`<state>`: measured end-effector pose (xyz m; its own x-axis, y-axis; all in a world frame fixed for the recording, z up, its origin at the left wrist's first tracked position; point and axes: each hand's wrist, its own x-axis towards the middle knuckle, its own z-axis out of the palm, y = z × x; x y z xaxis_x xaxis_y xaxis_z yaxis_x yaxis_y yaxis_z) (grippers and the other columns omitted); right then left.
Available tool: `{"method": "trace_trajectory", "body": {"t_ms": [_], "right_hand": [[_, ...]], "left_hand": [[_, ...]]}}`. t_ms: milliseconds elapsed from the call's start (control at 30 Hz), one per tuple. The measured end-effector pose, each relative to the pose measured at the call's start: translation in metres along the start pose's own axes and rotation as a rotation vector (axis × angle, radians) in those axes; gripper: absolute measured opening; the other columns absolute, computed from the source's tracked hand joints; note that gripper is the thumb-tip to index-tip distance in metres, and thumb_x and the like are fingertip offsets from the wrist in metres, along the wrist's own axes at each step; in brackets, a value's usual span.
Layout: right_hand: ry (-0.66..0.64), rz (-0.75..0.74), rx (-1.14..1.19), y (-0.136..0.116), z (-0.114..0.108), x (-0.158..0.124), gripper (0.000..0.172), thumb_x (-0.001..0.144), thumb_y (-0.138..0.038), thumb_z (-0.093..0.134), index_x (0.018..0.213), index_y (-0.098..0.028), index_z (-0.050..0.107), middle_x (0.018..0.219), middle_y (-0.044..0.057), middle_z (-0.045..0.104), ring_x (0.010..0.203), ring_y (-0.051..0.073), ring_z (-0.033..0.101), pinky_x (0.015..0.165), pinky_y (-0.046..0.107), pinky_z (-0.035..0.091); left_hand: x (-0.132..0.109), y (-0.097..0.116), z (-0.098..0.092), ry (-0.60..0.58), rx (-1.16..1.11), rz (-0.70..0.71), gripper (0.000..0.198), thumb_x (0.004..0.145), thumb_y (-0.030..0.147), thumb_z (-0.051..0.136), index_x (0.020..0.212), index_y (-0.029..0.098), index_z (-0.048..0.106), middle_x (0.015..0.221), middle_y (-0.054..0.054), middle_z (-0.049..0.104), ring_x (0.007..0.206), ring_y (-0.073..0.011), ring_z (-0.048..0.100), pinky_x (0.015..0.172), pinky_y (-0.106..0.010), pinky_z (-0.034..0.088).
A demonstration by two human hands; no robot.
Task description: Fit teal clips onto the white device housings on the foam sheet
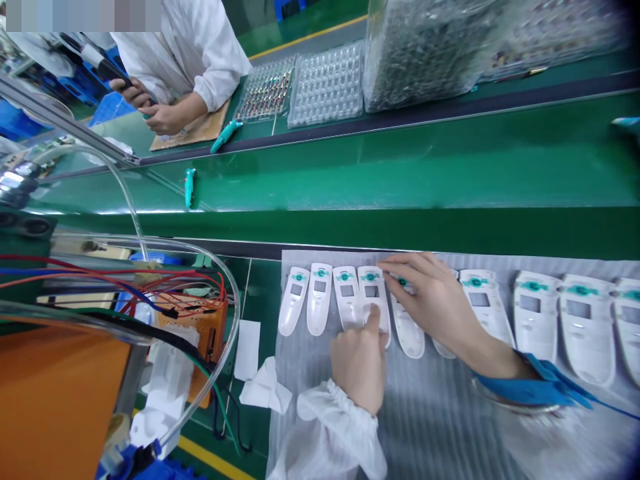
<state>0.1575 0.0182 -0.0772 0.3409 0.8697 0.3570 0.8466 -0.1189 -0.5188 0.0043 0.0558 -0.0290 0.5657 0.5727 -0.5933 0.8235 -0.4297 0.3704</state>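
Note:
A row of white plastic housings, each with a small display window and a green part at its top, lies on a foam sheet. My left hand is curled over the lower end of one white housing, its index fingertip on the front face and its thumb by the right edge. My right hand, with a blue wrist strap, reaches across from the right. Its fingers are stretched and slightly apart, the tips at that housing's top right corner. Under it, the neighbouring housing is partly covered.
Wires, clear tubing and an orange box crowd the left side. Beyond the green belt, a person in white holds a dark object near clear trays. Turquoise clips and white paper pieces lie nearby.

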Motion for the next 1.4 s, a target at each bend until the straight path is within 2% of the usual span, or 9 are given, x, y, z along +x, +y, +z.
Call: {"method": "trace_trajectory", "body": {"t_ms": [200, 367, 500, 567, 633, 767, 1000, 1200, 1400], "right_hand": [[-0.099, 0.171, 0.32, -0.042, -0.028, -0.014, 0.021, 0.098, -0.032, 0.05, 0.099, -0.025, 0.069, 0.103, 0.006, 0.07, 0.094, 0.022, 0.068, 0.075, 0.035, 0.057], [-0.182, 0.11, 0.314, -0.073, -0.046, -0.025, 0.02, 0.097, -0.035, 0.052, 0.111, -0.027, 0.065, 0.11, 0.005, 0.069, 0.1, 0.022, 0.067, 0.08, 0.035, 0.058], [-0.211, 0.006, 0.262, -0.081, -0.049, -0.029, 0.016, 0.098, -0.03, 0.051, 0.103, -0.025, 0.065, 0.107, 0.004, 0.067, 0.099, 0.02, 0.064, 0.08, 0.034, 0.056], [-0.217, -0.035, 0.223, -0.081, -0.049, -0.03, 0.018, 0.099, -0.027, 0.048, 0.097, -0.023, 0.065, 0.103, 0.004, 0.067, 0.096, 0.02, 0.063, 0.079, 0.036, 0.055], [-0.224, -0.048, 0.184, -0.081, -0.047, -0.03, 0.022, 0.1, -0.027, 0.046, 0.091, -0.022, 0.065, 0.1, 0.005, 0.067, 0.093, 0.021, 0.063, 0.078, 0.038, 0.053], [-0.24, -0.031, 0.149, -0.08, -0.046, -0.029, 0.024, 0.099, -0.029, 0.046, 0.088, -0.022, 0.066, 0.099, 0.006, 0.067, 0.09, 0.022, 0.063, 0.075, 0.04, 0.051], [-0.215, 0.003, 0.181, -0.08, -0.047, -0.026, 0.023, 0.097, -0.025, 0.047, 0.087, -0.023, 0.067, 0.099, 0.005, 0.069, 0.09, 0.022, 0.064, 0.076, 0.039, 0.053], [-0.179, 0.009, 0.157, -0.08, -0.047, -0.029, 0.02, 0.098, -0.023, 0.047, 0.093, -0.023, 0.067, 0.098, 0.003, 0.071, 0.087, 0.021, 0.065, 0.075, 0.039, 0.051], [-0.132, 0.102, 0.199, -0.079, -0.043, -0.031, 0.015, 0.098, -0.025, 0.049, 0.091, -0.023, 0.063, 0.093, 0.001, 0.072, 0.085, 0.019, 0.066, 0.073, 0.035, 0.053]], "left_hand": [[-0.007, -0.006, -0.002, 0.198, -0.837, 0.022, 0.035, 0.1, 0.036, 0.042, 0.126, 0.023, 0.062, 0.063, 0.001, 0.058, 0.056, -0.0163, 0.054, 0.057, -0.027, 0.042], [-0.011, 0.0, -0.003, 0.156, -1.358, -0.064, 0.049, 0.098, 0.057, 0.042, 0.117, 0.017, 0.063, 0.06, 0.004, 0.043, 0.05, -0.0103, 0.038, 0.048, -0.023, 0.033], [-0.012, 0.003, -0.002, 0.194, -1.32, -0.063, 0.051, 0.099, 0.059, 0.038, 0.112, 0.018, 0.067, 0.093, -0.006, 0.067, 0.082, -0.016, 0.061, 0.077, -0.028, 0.05], [-0.013, 0.003, -0.002, 0.208, -1.283, -0.059, 0.051, 0.1, 0.057, 0.035, 0.113, 0.019, 0.067, 0.114, -0.008, 0.068, 0.104, -0.0198, 0.062, 0.094, -0.031, 0.048], [-0.013, 0.002, -0.002, 0.229, -1.245, -0.059, 0.051, 0.101, 0.056, 0.034, 0.115, 0.019, 0.066, 0.119, -0.008, 0.067, 0.11, -0.0207, 0.061, 0.098, -0.032, 0.046], [-0.012, 0.0, -0.002, 0.215, -1.251, -0.114, 0.058, 0.098, 0.062, 0.034, 0.118, 0.017, 0.065, 0.093, -0.007, 0.07, 0.075, -0.0168, 0.062, 0.069, -0.029, 0.051], [-0.007, 0.002, -0.007, 0.045, -1.467, -0.131, 0.062, 0.088, 0.07, 0.049, 0.093, 0.012, 0.071, 0.057, 0.0, 0.053, 0.049, -0.0098, 0.045, 0.046, -0.021, 0.032], [-0.005, 0.002, -0.009, 0.039, -1.536, -0.152, 0.062, 0.077, 0.072, 0.061, 0.072, 0.01, 0.066, 0.047, 0.005, 0.04, 0.037, -0.005, 0.027, 0.036, -0.021, 0.014], [-0.006, -0.003, -0.008, -0.002, -1.47, -0.168, 0.056, 0.08, 0.068, 0.059, 0.058, 0.017, 0.05, 0.042, 0.006, 0.036, 0.039, -0.0063, 0.027, 0.041, -0.023, 0.018]]}}
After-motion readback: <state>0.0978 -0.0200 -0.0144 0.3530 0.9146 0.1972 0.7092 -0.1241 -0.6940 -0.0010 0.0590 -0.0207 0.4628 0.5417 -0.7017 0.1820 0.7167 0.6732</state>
